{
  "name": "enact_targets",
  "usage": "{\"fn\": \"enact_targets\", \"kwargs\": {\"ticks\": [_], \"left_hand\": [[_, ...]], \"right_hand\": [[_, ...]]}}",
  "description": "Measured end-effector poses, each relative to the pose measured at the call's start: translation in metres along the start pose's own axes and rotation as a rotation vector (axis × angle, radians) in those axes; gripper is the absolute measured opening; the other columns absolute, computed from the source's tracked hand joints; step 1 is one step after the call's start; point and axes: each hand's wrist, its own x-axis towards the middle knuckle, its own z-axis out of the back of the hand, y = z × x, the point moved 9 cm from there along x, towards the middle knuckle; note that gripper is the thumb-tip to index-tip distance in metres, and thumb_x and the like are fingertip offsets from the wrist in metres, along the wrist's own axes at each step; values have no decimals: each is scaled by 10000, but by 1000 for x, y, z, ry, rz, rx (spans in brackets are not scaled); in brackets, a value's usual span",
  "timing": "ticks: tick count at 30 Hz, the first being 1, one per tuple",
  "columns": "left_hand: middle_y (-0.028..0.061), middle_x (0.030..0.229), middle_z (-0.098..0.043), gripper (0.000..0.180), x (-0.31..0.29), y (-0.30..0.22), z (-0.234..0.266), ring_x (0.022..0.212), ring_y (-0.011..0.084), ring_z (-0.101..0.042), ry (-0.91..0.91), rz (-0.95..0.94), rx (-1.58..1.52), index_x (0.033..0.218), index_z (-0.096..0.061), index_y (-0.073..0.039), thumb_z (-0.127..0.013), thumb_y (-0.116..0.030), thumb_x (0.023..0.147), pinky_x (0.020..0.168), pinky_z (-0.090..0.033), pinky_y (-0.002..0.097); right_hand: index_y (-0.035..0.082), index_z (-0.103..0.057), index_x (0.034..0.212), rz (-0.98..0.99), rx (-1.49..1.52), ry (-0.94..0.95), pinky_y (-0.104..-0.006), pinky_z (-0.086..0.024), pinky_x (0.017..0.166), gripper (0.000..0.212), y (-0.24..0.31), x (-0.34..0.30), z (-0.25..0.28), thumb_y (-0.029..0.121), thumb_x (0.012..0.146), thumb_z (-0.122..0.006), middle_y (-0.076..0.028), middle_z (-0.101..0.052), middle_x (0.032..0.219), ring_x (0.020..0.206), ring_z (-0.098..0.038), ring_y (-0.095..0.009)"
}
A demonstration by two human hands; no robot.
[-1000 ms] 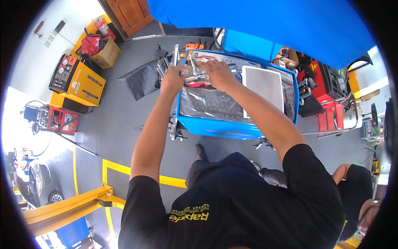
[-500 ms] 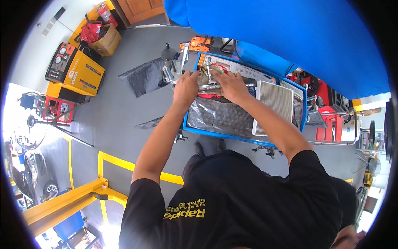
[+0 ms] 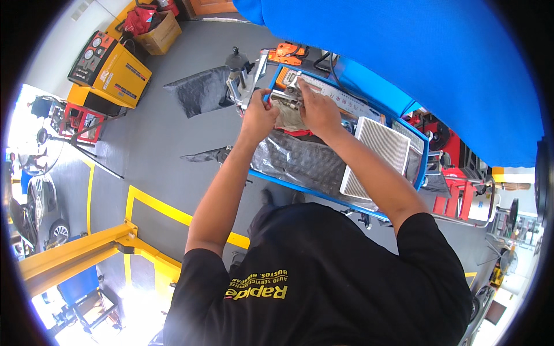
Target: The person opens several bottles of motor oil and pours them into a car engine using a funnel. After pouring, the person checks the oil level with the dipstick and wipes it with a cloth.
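Over the far left corner of a blue-rimmed cart (image 3: 323,196), both my hands are at a shiny metal tool (image 3: 287,98) with a rounded head; its exact kind is too small to make out. My left hand (image 3: 258,118) is closed at the tool's left end, fingertips pinched. My right hand (image 3: 318,113) grips its right side, the index finger reaching along the rounded head. Below them a beige cloth (image 3: 290,118) with red beside it lies on the cart. A white pleated filter (image 3: 375,158) rests at the cart's right, under my right forearm.
Black plastic sheeting (image 3: 291,161) covers the cart's near part. An orange chainsaw-like tool (image 3: 287,53) lies beyond it. To the left are a metal stand (image 3: 236,69), a dark sheet (image 3: 199,95) and a yellow machine (image 3: 112,72). Blue fabric (image 3: 392,46) hangs at the far right.
My hands have moved slightly farther away, and the metal tool has been raised and turned between them. More of the cloth shows. The whole view has shifted and tilted.
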Motion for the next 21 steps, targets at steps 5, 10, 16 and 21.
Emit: {"fn": "enact_targets", "kwargs": {"ticks": [5,10,16,21], "left_hand": [[108,953,-644,764,-17,9,-10,774,156,-638,-64,128,-263,1557,-271,49,-650,0,896,648,-539,306],[118,968,-649,854,-46,11,-11,821,171,-649,-171,203,-542,1609,-124,41,-611,47,907,676,-559,318],[98,916,-662,853,-88,-18,12,810,148,-643,-191,47,-641,1609,-162,36,-607,31,882,781,-543,278],[205,1173,-682,880,-103,-35,48,1043,241,-689,-85,-40,-885,1619,-160,-13,-552,46,834,976,-543,346]], "right_hand": [[68,-391,1560,20,14,-5,-502,-547,798,829,9,5,-16,68,812,-747,-171,-721,954,881,-697,-375],[163,-404,1564,-74,-46,94,-503,-563,818,843,-1,8,-26,123,813,-786,-190,-710,947,893,-706,-392],[137,-442,1508,-64,-49,154,-495,-558,855,725,-6,9,-28,118,840,-724,-157,-721,1055,957,-707,-363],[167,-435,1507,-45,14,122,-516,-568,863,790,-8,9,-27,117,811,-804,-191,-696,1059,978,-701,-421]]}}
